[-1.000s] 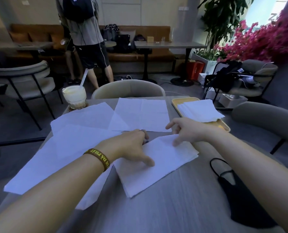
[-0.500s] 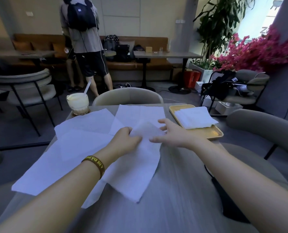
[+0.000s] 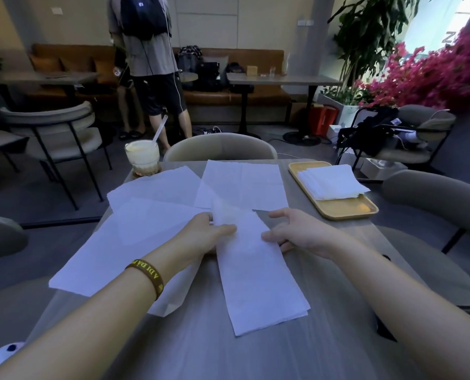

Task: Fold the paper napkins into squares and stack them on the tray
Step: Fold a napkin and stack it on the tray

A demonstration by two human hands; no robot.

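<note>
A long, half-folded white napkin (image 3: 258, 278) lies on the grey table in front of me, its far end lifted. My left hand (image 3: 201, 237) pinches that far end at the left edge. My right hand (image 3: 297, 234) holds the right edge, thumb on top and fingers partly under the paper. Several unfolded napkins (image 3: 146, 220) lie spread to the left and behind. A yellow tray (image 3: 346, 207) at the right rear carries a stack of folded napkins (image 3: 332, 181).
A glass of pale drink with a straw (image 3: 142, 157) stands at the table's far left corner. A black face mask (image 3: 384, 327) lies under my right forearm. Chairs ring the table, and a person (image 3: 151, 64) stands beyond.
The napkin has swung from lying crosswise to lengthwise toward me. Both hands moved from pressing it flat to holding its far end, which is now raised.
</note>
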